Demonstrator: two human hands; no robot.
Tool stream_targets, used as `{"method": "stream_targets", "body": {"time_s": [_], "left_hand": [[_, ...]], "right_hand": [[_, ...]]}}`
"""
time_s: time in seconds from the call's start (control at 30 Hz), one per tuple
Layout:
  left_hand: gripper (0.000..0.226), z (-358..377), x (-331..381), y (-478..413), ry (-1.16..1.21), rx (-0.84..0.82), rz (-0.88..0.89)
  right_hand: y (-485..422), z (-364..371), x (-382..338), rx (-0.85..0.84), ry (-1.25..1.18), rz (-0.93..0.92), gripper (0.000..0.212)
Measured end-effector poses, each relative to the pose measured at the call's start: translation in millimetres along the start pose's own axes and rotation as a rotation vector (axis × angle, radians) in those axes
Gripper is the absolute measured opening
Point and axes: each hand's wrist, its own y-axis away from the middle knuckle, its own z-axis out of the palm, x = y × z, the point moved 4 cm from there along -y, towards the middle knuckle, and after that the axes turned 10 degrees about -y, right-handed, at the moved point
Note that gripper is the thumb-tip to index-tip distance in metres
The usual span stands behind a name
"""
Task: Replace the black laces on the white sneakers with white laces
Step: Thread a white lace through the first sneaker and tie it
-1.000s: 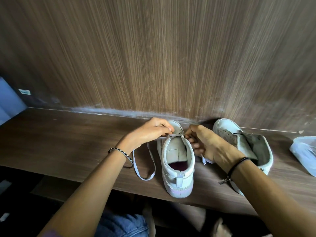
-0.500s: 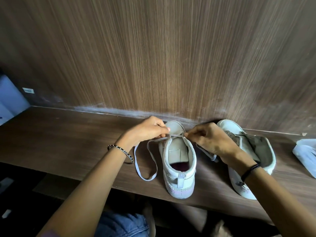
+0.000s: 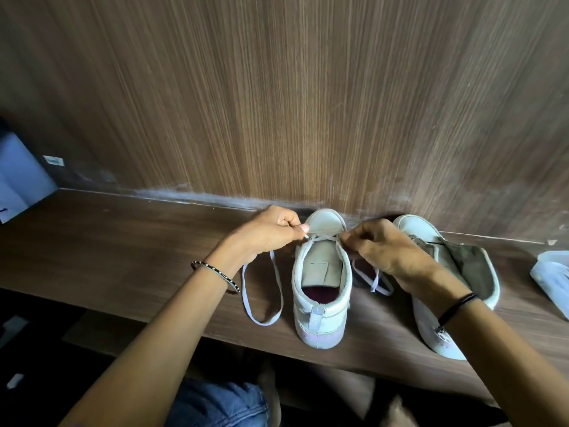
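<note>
Head view: 2 white sneakers sit on the wooden shelf (image 3: 123, 251), toes toward the back panel. Over the left sneaker (image 3: 320, 309), the left hand (image 3: 271, 232) and right hand (image 3: 381, 248) each pinch the white lace (image 3: 261, 323) at the front eyelets, where it crosses between them. Slack loops lie on both sides. The other sneaker (image 3: 431, 334) lies just right.

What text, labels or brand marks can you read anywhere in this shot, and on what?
Nothing here can be read.
On the pale box, far left, a small sticker: print too blurred to read.
On the tongue of the middle sneaker, a square patch: no legible writing.
On the right sneaker: no mark legible.
The white lace, pinched by the left hand and right hand: plain.
</note>
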Motion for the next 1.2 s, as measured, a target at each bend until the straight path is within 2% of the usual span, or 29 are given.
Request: {"method": "stream_targets", "body": {"time_s": [0.17, 0.3, 0.4, 0.63, 0.77, 0.9, 1.1, 1.2], "left_hand": [[0.025, 4.1, -0.5, -4.3, -0.033, 0.109, 0.000], [0.028, 8.5, -2.4, -7.1, -0.033, 0.165, -0.016], [0.026, 9.1, -3.0, -7.4, 0.002, 0.185, -0.031], [0.024, 9.3, 1.2, -4.8, 0.091, 0.170, -0.092], [0.024, 7.9, 0.9, -4.0, 0.130, 0.145, -0.103], [0.029, 8.6, -0.2, -6.1, 0.141, 0.130, -0.116], [0.029, 11.1, 0.0, -5.2, 0.174, 0.141, -0.098], [0.025, 10.7, 1.0, -4.8, 0.184, 0.128, -0.076]], "right_hand": [[-5.9, -5.6, 8.2, 0.037, 0.129, -0.015, 0.023], [-6.1, -1.3, 9.7, 0.001, -0.165, 0.097, 0.019], [-3.8, -2.3, 5.7, -0.022, -0.300, 0.141, 0.020], [-4.1, -12.2, 11.9, 0.030, -0.608, 0.208, 0.048], [-6.7, -16.0, 18.2, -0.002, -0.628, 0.200, 0.050], [-4.5, -18.2, 13.5, 0.036, -0.617, 0.204, 0.030], [-7.1, -15.8, 13.6, -0.008, -0.591, 0.224, 0.047], [-8.8, -16.5, 12.0, -0.011, -0.560, 0.221, 0.045]]}}
